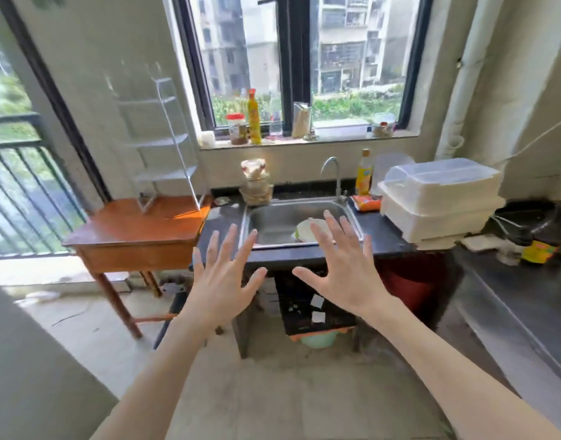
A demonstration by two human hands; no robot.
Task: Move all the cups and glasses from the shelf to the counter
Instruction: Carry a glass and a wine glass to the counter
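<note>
Left hand (pixel 223 277) and right hand (pixel 342 268), both raised with fingers spread wide and straight, holding nothing, backs toward the camera. Wire shelf (pixel 160 138), at 10 o'clock from the hands, stands on the wooden table (pixel 130 230); its tiers look blurred, and no cups are discernible there. Stacked glasses (pixel 255 182), at 12 o'clock, sit on the dark counter (pixel 222 223) just beside the sink (pixel 304 220). White containers (pixel 441 201) lie at 2 o'clock.
</note>
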